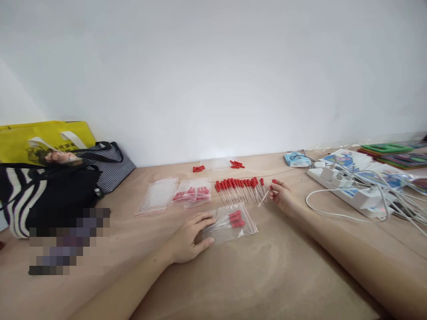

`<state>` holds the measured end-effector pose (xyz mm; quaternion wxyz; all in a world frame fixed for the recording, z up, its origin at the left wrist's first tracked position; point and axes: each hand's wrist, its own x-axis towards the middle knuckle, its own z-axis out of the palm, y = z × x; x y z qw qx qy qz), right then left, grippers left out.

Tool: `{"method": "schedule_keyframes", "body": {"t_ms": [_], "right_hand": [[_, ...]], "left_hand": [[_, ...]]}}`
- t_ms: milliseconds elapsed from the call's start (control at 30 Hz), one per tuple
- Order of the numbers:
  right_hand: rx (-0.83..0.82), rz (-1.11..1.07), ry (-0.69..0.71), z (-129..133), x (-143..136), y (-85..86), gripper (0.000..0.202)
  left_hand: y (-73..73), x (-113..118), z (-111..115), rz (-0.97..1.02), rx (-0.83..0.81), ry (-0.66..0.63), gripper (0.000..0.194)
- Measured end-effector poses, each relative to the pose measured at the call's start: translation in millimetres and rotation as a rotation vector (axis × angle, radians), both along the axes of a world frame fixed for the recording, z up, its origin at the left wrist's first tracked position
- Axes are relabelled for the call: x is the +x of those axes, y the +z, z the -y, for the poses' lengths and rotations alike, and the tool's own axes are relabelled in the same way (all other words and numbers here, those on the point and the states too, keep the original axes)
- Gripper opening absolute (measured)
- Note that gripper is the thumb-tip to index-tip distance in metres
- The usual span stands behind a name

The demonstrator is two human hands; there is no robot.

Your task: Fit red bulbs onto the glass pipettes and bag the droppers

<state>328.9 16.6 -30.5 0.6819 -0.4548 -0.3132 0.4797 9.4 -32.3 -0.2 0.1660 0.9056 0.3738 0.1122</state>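
Observation:
Between the fingers of my right hand (283,196) is a pinched dropper (265,196), its red bulb up and its thin clear tube slanting down to the left. A row of droppers with red bulbs (237,182) lies just left of it. My left hand (189,237) rests flat at the left edge of a clear zip bag (224,237), thumb and fingers apart. Several red-bulbed droppers (235,218) lie inside that bag. Behind it are filled zip bags (191,195) and a stack of flat clear bags (157,195).
Loose red bulbs (199,169) and thin clear tubes (220,164) lie near the wall. On the right are a white power strip (353,195) with tangled cables, a blue mask (297,159) and coloured frames (387,148). Black (63,195), striped (108,164) and yellow bags (16,140) stand left.

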Motion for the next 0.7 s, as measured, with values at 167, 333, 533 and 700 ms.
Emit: {"method": "schedule_keyframes", "body": {"t_ms": [167, 333, 533, 700], "right_hand": [[0.072, 0.096, 0.013, 26.6, -29.6, -2.3, 0.047], [0.098, 0.147, -0.013, 30.1, -40.7, -6.3, 0.050], [0.108, 0.189, -0.157, 25.6, -38.1, -5.8, 0.046], [0.074, 0.197, -0.184, 27.7, -34.0, -2.6, 0.042]], "left_hand": [[0.9, 0.2, 0.4, -0.006, 0.006, -0.002, 0.043], [1.0, 0.3, 0.5, -0.003, 0.011, -0.004, 0.042], [1.0, 0.0, 0.4, -0.005, 0.012, -0.001, 0.042], [1.3, 0.0, 0.5, -0.007, 0.005, 0.002, 0.043]]}}
